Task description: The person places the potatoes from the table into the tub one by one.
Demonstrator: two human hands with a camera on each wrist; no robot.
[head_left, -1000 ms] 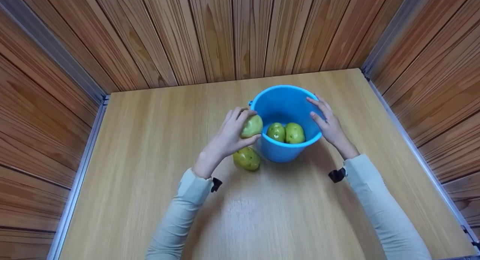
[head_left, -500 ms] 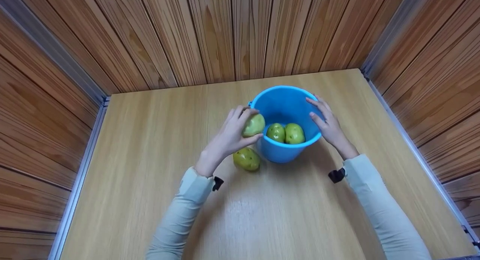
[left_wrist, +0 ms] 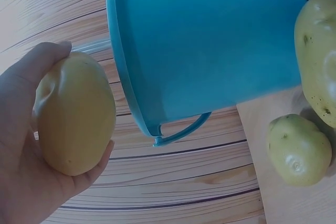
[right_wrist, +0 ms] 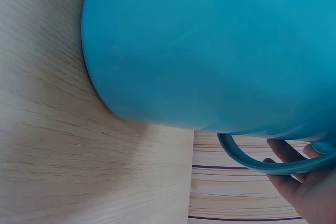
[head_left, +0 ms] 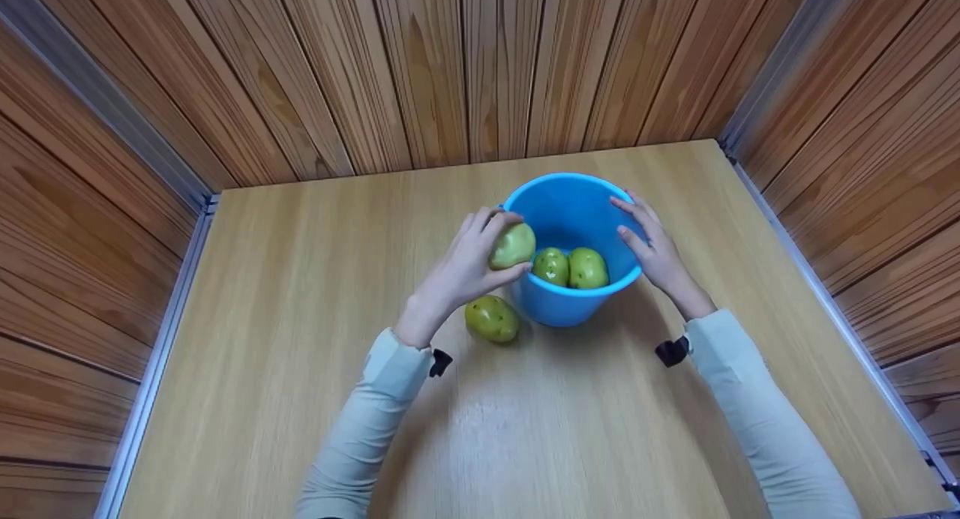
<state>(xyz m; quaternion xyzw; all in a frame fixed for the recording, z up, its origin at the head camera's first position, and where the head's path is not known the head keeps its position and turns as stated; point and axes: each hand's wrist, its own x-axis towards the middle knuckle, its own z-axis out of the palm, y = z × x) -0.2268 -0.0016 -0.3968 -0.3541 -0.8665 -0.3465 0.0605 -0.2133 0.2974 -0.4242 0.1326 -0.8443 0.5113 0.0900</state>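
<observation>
A potato point(head_left: 513, 246) is gripped in my left hand point(head_left: 465, 268), beside the left rim of the blue bucket point(head_left: 562, 309). The left wrist view shows fingers and thumb curved round this potato point(left_wrist: 76, 114), outside the bucket point(left_wrist: 210, 40). Two potatoes point(head_left: 551, 266) point(head_left: 587, 268) lie inside the bucket. My right hand point(head_left: 660, 256) holds the bucket's right rim, fingers reaching over it; in the right wrist view this hand point(right_wrist: 310, 187) is partly behind the handle point(right_wrist: 252, 162).
One potato point(head_left: 491, 319) lies on the table point(head_left: 300, 316) at the bucket's front left. The left wrist view shows two potatoes point(left_wrist: 299, 149) point(left_wrist: 320, 59) on the table. Wood-panelled walls point(head_left: 435, 76) stand behind and at both sides.
My left hand, with its potato, has moved slightly right and up toward the bucket's rim. My right hand stays at the rim, and the potatoes inside have not shifted.
</observation>
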